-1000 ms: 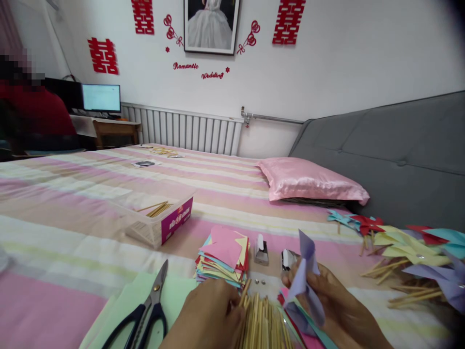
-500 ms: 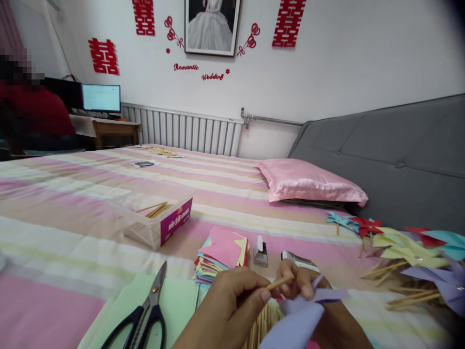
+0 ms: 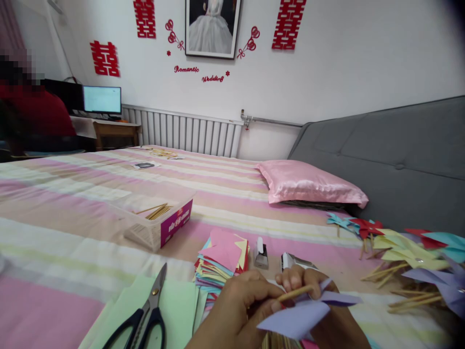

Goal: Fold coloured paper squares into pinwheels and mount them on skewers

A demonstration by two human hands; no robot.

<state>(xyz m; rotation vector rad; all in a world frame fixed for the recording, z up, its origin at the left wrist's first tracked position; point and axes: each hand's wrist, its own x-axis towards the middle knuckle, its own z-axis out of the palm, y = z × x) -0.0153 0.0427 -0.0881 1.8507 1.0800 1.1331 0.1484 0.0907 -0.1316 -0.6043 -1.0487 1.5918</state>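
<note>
My left hand [image 3: 240,310] pinches a thin wooden stick [image 3: 296,293] between thumb and fingers at the bottom centre. My right hand [image 3: 312,286] is closed on a lilac folded paper pinwheel [image 3: 301,315], its fingers curled over the stick's far end. The two hands touch over the paper. Below them the tops of a bundle of wooden sticks [image 3: 276,341] show at the frame edge. A stack of coloured paper squares [image 3: 221,261] lies just beyond my left hand.
Black scissors [image 3: 145,315] lie on pale green paper [image 3: 178,300] at the left. A small box with sticks [image 3: 160,220], two metal staplers [image 3: 260,253], finished pinwheels [image 3: 410,252] at the right, a pink pillow [image 3: 308,182] and a grey headboard are around. A person in red sits far left.
My left hand rose from the stick bundle with one stick and brought it to the lilac paper. My right hand turned the paper from upright to flat.
</note>
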